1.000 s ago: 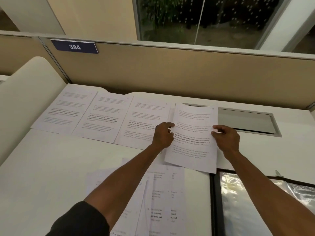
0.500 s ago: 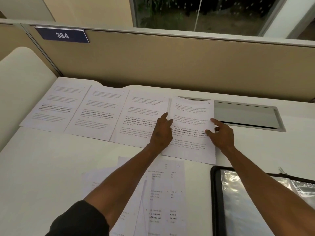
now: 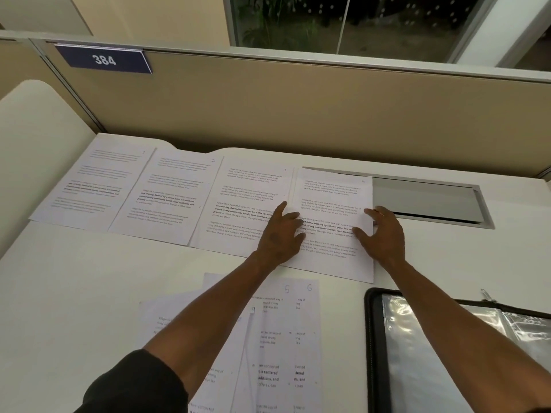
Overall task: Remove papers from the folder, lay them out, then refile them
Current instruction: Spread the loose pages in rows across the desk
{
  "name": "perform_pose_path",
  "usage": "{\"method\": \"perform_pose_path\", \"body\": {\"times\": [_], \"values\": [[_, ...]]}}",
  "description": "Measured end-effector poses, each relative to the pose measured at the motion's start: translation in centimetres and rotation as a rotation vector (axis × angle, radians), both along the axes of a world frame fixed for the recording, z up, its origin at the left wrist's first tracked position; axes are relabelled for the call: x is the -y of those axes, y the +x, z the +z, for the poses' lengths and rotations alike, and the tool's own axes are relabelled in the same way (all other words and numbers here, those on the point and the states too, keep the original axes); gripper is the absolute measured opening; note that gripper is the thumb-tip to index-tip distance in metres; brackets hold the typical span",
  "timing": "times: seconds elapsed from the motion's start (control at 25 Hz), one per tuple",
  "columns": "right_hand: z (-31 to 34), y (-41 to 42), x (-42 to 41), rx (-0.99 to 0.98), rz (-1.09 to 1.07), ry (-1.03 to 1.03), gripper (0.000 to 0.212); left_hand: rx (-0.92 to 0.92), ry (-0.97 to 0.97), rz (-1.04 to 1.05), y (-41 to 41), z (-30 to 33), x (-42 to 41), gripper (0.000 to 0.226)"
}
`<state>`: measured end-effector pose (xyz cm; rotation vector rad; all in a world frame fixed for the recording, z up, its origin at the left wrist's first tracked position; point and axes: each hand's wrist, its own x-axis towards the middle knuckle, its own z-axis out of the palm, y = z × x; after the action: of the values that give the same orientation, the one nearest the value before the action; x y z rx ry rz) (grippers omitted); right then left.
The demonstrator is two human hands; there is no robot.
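Observation:
Several printed sheets lie side by side along the back of the white desk: sheet 1 (image 3: 95, 186), sheet 2 (image 3: 170, 198), sheet 3 (image 3: 247, 198) and sheet 4 (image 3: 334, 204). My left hand (image 3: 281, 234) rests flat with spread fingers on the left edge of sheet 4, overlapping sheet 3. My right hand (image 3: 384, 234) presses flat on its right edge. A loose pile of further sheets (image 3: 283, 338), marked 5 and 6, lies under my left forearm. The open black folder (image 3: 377, 338) with clear sleeves sits at the lower right.
A beige partition (image 3: 298, 114) with a blue "384" plate (image 3: 103, 59) closes the desk's far side. A grey cable hatch (image 3: 432, 201) lies in the desk just right of sheet 4. The desk wing curves away at the left (image 3: 38, 138).
Sheet 4, held up by both hands a second ago, now lies flat on the desk beside sheet 3. Both hands have opened and press flat on it.

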<state>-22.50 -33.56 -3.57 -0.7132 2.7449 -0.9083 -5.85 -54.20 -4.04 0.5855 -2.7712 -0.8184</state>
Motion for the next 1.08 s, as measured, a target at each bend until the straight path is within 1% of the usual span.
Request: {"method": "perform_pose_path", "body": {"times": [0.12,0.28,0.36,0.4,0.48,0.52,0.56,0.6,0.72,0.8,0.84,0.92,1.0,1.08], "values": [[-0.7,0.5,-0.4,-0.034,0.021,0.042,0.056,-0.022,0.0,0.001,0.1,-0.5,0.1,0.041],[-0.8,0.6,-0.6,-0.033,0.021,0.016,0.051,-0.041,-0.004,-0.008,0.2,-0.6,-0.1,0.042],[-0.2,1.3,-0.8,-0.046,-0.034,-0.075,0.044,-0.084,0.02,0.006,0.4,-0.1,-0.6,0.043],[0.5,2.4,-1.1,-0.041,-0.082,-0.164,0.039,-0.13,0.053,0.03,0.9,0.3,-1.2,0.042],[2.3,6.4,-2.0,0.026,-0.167,-0.361,0.029,-0.267,0.119,0.102,3.1,0.9,-2.5,0.035],[3.2,9.2,-2.7,0.076,-0.186,-0.421,0.025,-0.337,0.138,0.145,4.9,1.1,-3.3,0.029],[3.9,12.1,-3.5,0.127,-0.188,-0.446,0.023,-0.387,0.153,0.19,7.0,1.4,-4.1,0.024],[4.3,15.2,-4.5,0.177,-0.177,-0.441,0.021,-0.398,0.171,0.239,9.5,1.6,-5.0,0.02],[4.2,23.6,-7.8,0.35,-0.1,-0.338,0.022,-0.315,0.193,0.418,17.8,2.1,-8.5,0.019],[3.6,27.9,-9.3,0.448,-0.062,-0.268,0.027,-0.277,0.166,0.467,23.0,2.0,-11.3,0.019],[3.3,29.5,-9.6,0.462,-0.051,-0.23,0.03,-0.249,0.133,0.455,25.3,1.7,-12.6,0.023],[2.6,31.7,-9.7,0.396,-0.013,-0.176,0.039,-0.166,0.07,0.399,28.5,0.6,-14.9,0.036],[2.2,32.6,-9.2,0.348,0.025,-0.162,0.052,-0.082,0.031,0.322,29.8,-0.8,-16.4,0.048],[2.1,32.8,-8.7,0.351,0.05,-0.125,0.06,-0.007,-0.018,0.254,29.9,-1.9,-17.1,0.053]]}}
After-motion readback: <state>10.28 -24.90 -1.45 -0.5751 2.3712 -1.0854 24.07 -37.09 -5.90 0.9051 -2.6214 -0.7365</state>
